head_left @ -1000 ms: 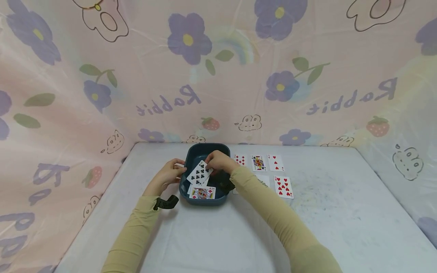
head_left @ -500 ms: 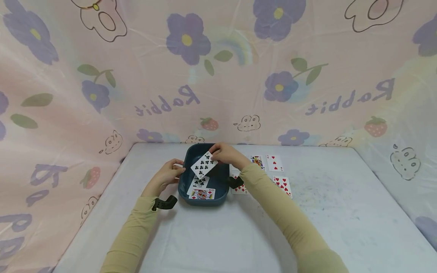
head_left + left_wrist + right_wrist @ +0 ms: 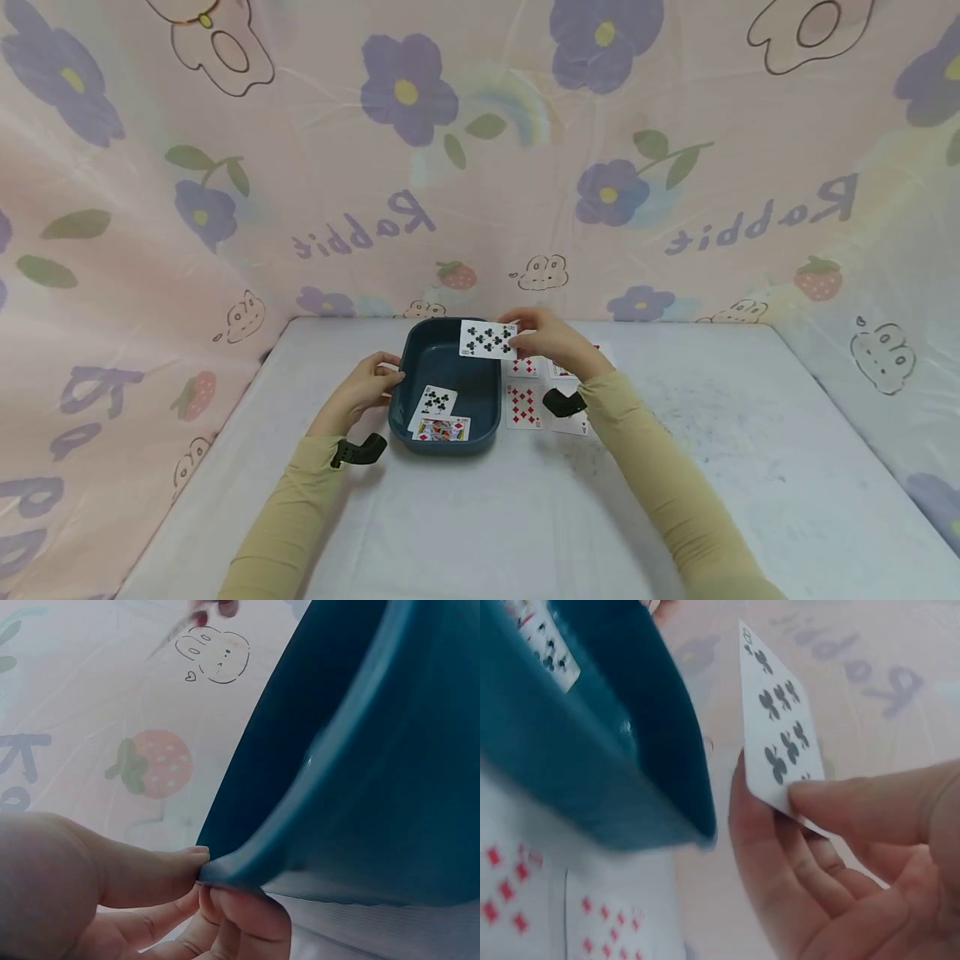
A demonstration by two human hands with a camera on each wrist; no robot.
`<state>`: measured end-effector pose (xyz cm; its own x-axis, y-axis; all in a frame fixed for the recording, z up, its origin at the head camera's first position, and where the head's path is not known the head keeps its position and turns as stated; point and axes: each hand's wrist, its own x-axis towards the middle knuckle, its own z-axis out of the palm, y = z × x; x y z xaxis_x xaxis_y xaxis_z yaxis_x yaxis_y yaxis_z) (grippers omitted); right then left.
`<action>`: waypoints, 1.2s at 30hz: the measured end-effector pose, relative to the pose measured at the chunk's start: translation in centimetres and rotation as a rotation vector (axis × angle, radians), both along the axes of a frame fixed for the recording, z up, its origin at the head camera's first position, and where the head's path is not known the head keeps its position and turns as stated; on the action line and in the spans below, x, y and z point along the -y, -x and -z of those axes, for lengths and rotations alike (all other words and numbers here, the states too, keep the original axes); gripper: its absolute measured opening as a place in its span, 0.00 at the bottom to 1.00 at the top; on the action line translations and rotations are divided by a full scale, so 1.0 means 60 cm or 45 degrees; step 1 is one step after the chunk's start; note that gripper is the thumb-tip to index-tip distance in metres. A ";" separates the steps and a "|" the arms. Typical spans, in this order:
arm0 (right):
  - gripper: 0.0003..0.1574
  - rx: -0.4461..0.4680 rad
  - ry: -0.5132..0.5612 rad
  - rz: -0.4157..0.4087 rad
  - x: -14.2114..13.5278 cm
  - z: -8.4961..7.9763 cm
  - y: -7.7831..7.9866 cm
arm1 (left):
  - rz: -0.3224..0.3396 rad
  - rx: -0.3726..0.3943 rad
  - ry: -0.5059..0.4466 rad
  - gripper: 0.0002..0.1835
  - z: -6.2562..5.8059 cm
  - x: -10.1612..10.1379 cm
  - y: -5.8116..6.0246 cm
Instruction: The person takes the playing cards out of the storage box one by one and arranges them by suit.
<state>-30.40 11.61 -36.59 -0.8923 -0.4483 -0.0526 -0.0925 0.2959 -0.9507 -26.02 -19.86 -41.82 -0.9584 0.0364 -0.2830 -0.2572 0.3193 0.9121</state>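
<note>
My left hand (image 3: 360, 392) pinches the left rim of a dark blue plastic basin (image 3: 450, 447); the left wrist view shows the thumb (image 3: 161, 874) above the rim and fingers below. My right hand (image 3: 553, 340) holds an eight of clubs (image 3: 486, 339) by one edge, over the basin's far right rim. In the right wrist view that playing card (image 3: 776, 712) stands tilted between thumb and fingers, apart from the basin. Inside the basin, near its front, a clubs card (image 3: 437, 400) lies partly under a red-diamond face card (image 3: 442, 429).
Face-up cards lie in rows on the white table right of the basin, among them a diamonds card (image 3: 523, 407) and a card (image 3: 572, 424) partly covered by the right wrist strap (image 3: 564, 403). The right forearm hides others. A patterned curtain (image 3: 480, 167) hangs behind.
My right hand has lifted the eight of clubs from inside the basin, off the other clubs card, and carried it right and away to the far right rim. The left hand stays on the basin.
</note>
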 end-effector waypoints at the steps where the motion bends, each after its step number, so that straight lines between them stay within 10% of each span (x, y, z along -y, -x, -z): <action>1: 0.25 0.006 0.014 0.022 -0.009 0.004 0.000 | 0.001 0.000 0.001 0.17 0.000 0.000 0.000; 24: 0.16 0.142 0.302 0.332 -0.231 0.073 -0.017 | 0.013 -0.014 -0.030 0.17 -0.002 -0.002 -0.006; 36: 0.22 0.223 0.218 0.558 -0.311 0.104 -0.030 | 0.017 -0.024 -0.025 0.17 -0.002 0.000 -0.005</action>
